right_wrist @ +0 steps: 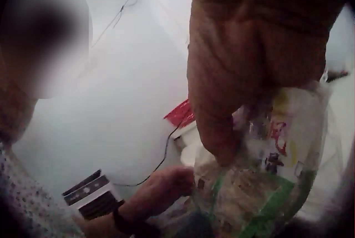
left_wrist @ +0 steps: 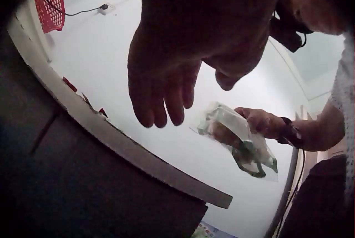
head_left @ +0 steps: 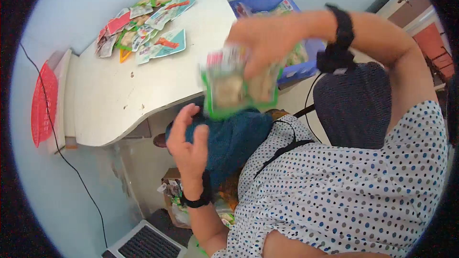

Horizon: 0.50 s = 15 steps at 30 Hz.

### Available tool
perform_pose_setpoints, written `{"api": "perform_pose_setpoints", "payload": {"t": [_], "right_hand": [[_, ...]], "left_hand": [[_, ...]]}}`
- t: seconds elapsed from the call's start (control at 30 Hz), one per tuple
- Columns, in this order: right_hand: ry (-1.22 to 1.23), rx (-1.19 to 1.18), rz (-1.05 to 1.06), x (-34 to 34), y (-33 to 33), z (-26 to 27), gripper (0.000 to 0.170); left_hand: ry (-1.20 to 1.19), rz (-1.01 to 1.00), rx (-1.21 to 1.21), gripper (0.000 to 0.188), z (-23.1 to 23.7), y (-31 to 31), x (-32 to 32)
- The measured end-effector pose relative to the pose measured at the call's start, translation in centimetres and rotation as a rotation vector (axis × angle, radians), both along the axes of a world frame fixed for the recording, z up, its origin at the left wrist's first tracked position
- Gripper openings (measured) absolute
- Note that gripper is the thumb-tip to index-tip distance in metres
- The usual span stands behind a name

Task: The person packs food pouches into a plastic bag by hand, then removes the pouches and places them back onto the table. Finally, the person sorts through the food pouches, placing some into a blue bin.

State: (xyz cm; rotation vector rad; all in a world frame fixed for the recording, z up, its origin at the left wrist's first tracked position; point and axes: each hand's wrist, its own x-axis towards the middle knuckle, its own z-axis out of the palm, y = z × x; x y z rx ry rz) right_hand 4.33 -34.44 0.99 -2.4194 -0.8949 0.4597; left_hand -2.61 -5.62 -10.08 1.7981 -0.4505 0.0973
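My right hand grips green-edged food packets by their top edge, above my lap and in front of the table edge. They are blurred in the head view; pale food shows through their clear windows. In the right wrist view, my thumb presses on the printed plastic of the packets. My left hand is raised below and left of them, fingers apart and holding nothing. The left wrist view has this hand with its fingers extended, and the packets hang beyond it.
On the white table lies a pile of packets, with a red-and-teal packet at its near side. A blue basket holding packets stands behind my right hand. A red basket, a dark chair and a floor box surround the space.
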Motion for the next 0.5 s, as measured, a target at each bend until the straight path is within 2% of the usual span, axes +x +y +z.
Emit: {"api": "perform_pose_setpoints", "payload": {"t": [0.07, 0.13, 0.2, 0.23, 0.3, 0.37, 0.47, 0.5], "right_hand": [[0.083, 0.113, -0.149, 0.2, -2.7, 4.2, 0.044], [0.213, 0.056, -0.481, 1.1, -6.6, 4.7, 0.044], [0.313, 0.104, -0.609, 1.6, -9.9, 5.3, 0.031], [0.24, 0.02, -0.653, 2.1, -11.9, 4.2, 0.034], [0.087, -0.156, -0.732, 2.8, -15.2, -0.2, 0.041], [0.064, -0.225, -0.692, 2.5, -16.3, -4.0, 0.038], [-0.06, -0.385, -0.605, 1.9, -16.8, -9.6, 0.031], [-0.027, -0.413, -0.544, 1.8, -16.5, -10.9, 0.03]], "left_hand": [[-0.091, 0.11, 0.046, 0.027, 1.1, -0.3, 1.3], [-0.16, 0.224, 0.124, 0.021, 1.5, -0.3, 3.0], [-0.235, 0.308, 0.188, 0.023, 1.5, -0.3, 5.2], [-0.271, 0.351, 0.221, 0.024, 1.4, -0.3, 6.2], [-0.188, 0.384, 0.261, 0.028, 1.3, -0.3, 8.3], [-0.104, 0.422, 0.283, 0.031, 1.5, -0.9, 10.1], [-0.102, 0.474, 0.541, 0.03, -0.9, -0.4, 13.0], [-0.171, 0.51, 0.579, 0.029, -0.8, -1.0, 13.1]]}}
